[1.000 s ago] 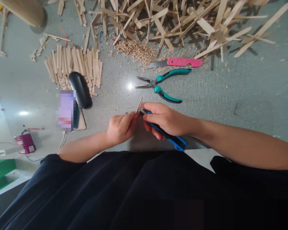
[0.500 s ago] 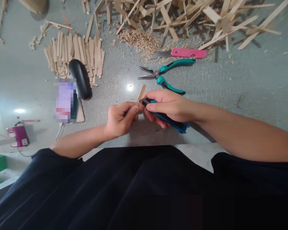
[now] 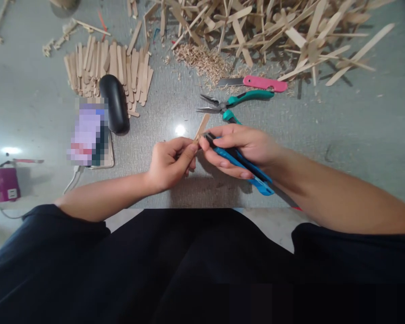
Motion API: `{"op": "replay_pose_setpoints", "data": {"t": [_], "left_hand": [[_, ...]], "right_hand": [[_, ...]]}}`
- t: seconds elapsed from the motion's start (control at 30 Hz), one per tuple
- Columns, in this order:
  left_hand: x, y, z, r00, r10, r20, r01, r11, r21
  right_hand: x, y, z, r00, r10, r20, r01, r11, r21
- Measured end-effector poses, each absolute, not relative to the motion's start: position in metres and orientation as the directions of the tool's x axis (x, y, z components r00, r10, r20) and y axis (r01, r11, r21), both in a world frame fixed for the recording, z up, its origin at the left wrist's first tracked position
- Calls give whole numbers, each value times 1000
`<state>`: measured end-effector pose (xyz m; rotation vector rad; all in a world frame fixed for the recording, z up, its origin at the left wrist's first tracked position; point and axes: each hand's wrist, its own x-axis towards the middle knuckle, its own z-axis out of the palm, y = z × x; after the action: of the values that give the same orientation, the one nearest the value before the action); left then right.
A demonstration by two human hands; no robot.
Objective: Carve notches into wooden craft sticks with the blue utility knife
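Note:
My left hand pinches a thin wooden craft stick that points up and away over the grey floor. My right hand is closed round a blue and black utility knife, whose black tip meets the stick just above my left thumb. Both hands are close together, above my dark-clothed lap. Teal-handled pliers lie just beyond my right hand.
A pink utility knife lies past the pliers, beside a heap of wood shavings. A stack of craft sticks, a black case and a phone are at left. Glued stick shapes cover the far side.
The stick has turned so its flat face shows more. My right hand and the blue knife have tilted, the handle now pointing lower right. The view shifted slightly.

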<state>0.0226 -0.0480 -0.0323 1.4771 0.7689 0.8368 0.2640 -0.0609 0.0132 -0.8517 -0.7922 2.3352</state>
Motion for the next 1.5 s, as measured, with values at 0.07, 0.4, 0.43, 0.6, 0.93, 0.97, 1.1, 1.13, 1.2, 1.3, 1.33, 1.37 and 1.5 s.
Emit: {"op": "replay_pose_setpoints", "data": {"t": [0.07,0.4,0.43,0.6,0.93,0.97,1.1,1.13,1.2,1.3,1.33,1.37,1.5], "left_hand": [[23,-48,-32,516,853,80,2,-95,995],[27,-53,-28,442,857,264,227,-392,892],[27,-53,-28,439,849,293,233,-423,876],[28,-53,-25,449,856,255,226,-385,895],[26,-50,-30,459,886,63,-19,-62,998],[26,-51,-31,455,888,67,-37,-56,998],[27,-52,-33,424,899,108,-123,-61,991],[27,-52,-33,421,897,134,-148,-78,986],[27,-52,-31,428,879,210,-178,-146,973],[23,-52,-28,489,791,367,-157,-334,929],[22,-52,-28,519,741,425,-153,-409,900],[21,-52,-28,550,684,479,-159,-477,864],[20,-53,-33,632,486,603,-224,-630,744]], "right_hand": [[264,-61,17,-632,671,-388,-277,-663,-695],[239,-87,24,65,989,-129,426,-145,-893],[238,-88,24,65,989,-129,443,-145,-885],[241,-87,26,38,994,-106,516,-110,-850],[251,-72,25,-73,960,-272,252,-246,-936],[251,-70,24,-67,954,-291,259,-265,-929],[251,-64,18,-94,934,-345,277,-309,-910],[252,-63,17,-97,931,-353,283,-314,-906],[253,-62,15,-90,927,-365,316,-321,-893],[255,-62,9,-50,944,-326,438,-273,-857],[256,-63,5,-38,957,-289,503,-231,-833],[256,-64,1,-30,970,-243,573,-183,-799],[253,-72,-21,12,1000,22,852,1,-524]]}}
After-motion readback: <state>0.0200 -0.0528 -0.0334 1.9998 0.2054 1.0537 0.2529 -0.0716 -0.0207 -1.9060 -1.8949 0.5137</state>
